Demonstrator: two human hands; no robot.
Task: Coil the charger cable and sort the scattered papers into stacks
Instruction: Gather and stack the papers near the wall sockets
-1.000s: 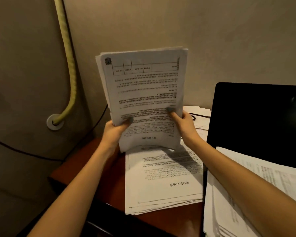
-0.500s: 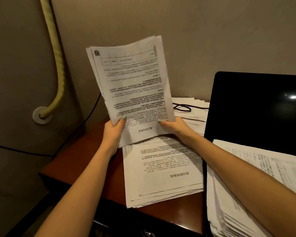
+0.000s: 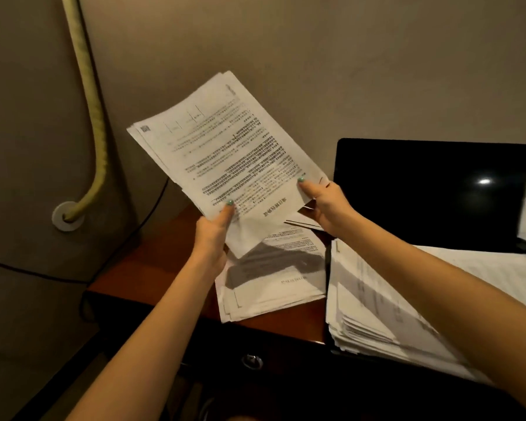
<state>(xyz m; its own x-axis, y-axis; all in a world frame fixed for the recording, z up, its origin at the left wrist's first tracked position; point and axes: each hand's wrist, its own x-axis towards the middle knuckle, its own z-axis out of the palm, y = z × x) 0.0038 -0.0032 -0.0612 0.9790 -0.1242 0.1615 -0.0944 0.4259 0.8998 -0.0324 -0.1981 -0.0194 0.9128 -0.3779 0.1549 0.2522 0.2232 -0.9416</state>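
A person holds a sheaf of papers (image 3: 225, 159) in both hands above a wooden desk (image 3: 152, 268). The left hand (image 3: 214, 235) grips the lower edge at 7 o'clock of the sheaf, thumb on the printed face. The right hand (image 3: 325, 205) pinches the corner at 4 o'clock, thumb on top.

A second ago the sheaf stood upright and square to the viewer. Now it has swung so that its top leans toward 11 o'clock, and its pages fan slightly at the upper left edge.

Below it, at 6 o'clock, a stack (image 3: 271, 290) lies on the desk. A thicker second stack (image 3: 377, 299) rests at 4 o'clock in front of a dark laptop (image 3: 431, 192).

The turn suggests that the sheaf is being lined up to go onto one of the stacks, so the paper sorting is under way. A thin black wire (image 3: 128, 241) hangs by the wall at 9 o'clock. Whether it is the charger cable cannot be told, and no coiled cable shows.
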